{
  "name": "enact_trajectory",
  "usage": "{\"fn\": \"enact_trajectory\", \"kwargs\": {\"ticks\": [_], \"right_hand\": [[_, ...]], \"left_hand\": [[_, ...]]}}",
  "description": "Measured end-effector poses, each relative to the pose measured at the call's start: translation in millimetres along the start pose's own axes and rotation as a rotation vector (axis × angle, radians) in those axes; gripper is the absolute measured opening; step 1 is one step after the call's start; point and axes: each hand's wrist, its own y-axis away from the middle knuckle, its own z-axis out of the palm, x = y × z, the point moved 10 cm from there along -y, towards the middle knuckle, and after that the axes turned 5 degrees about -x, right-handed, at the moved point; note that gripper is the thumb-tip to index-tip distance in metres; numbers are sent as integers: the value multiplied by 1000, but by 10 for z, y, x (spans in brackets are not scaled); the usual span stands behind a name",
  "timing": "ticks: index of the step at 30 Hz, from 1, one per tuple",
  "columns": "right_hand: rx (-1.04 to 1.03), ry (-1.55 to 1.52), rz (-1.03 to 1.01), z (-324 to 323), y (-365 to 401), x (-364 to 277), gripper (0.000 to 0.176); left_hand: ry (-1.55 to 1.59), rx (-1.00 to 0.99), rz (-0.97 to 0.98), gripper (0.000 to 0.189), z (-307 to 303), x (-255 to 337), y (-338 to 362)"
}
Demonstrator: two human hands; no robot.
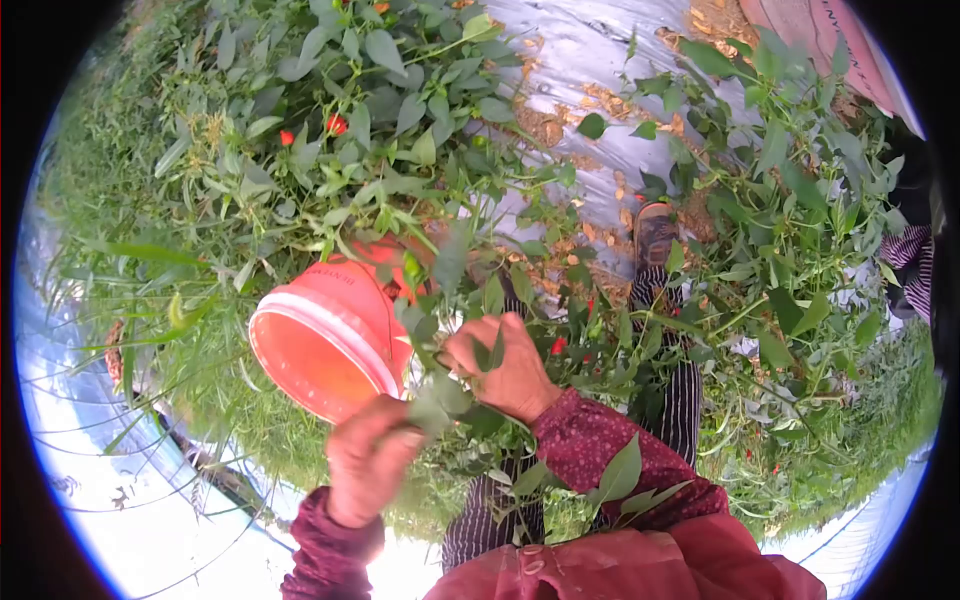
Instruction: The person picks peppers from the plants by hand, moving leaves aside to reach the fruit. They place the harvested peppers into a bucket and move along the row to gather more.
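Note:
My left hand (368,462) is closed with its fingers curled, just below the rim of an orange-red bucket (345,290). Motion and leaves blur its fingertips, and what they hold does not show. My right hand (508,372) reaches in among the leaves of a pepper plant (480,430) to the right of the bucket. Its fingers are bent into a grip, and a leaf covers part of them. The bucket lies tilted, its mouth facing me, and the visible inside shows only its orange wall. Close to my right wrist hangs a red pepper (558,346).
Thick pepper plants (390,110) with a few red peppers (336,125) grow at the upper left. More plants (790,220) stand at the right. Silver plastic mulch (580,70) with dry leaves runs between them, near my shoe (656,238). A printed sack (825,45) lies at the upper right.

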Motion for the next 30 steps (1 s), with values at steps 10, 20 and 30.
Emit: {"fn": "enact_trajectory", "kwargs": {"ticks": [10,20,30], "right_hand": [[60,-34,-116,-113,24,-109,40],[96,-157,-182,-145,70,-110,38],[102,-175,-184,-193,41,-115,28]], "left_hand": [[-1066,107,-278,7,-1427,-801,139],[-581,-84,-102,35,-546,-785,-971],[-255,-478,-383,26,-278,-970,-921]]}}
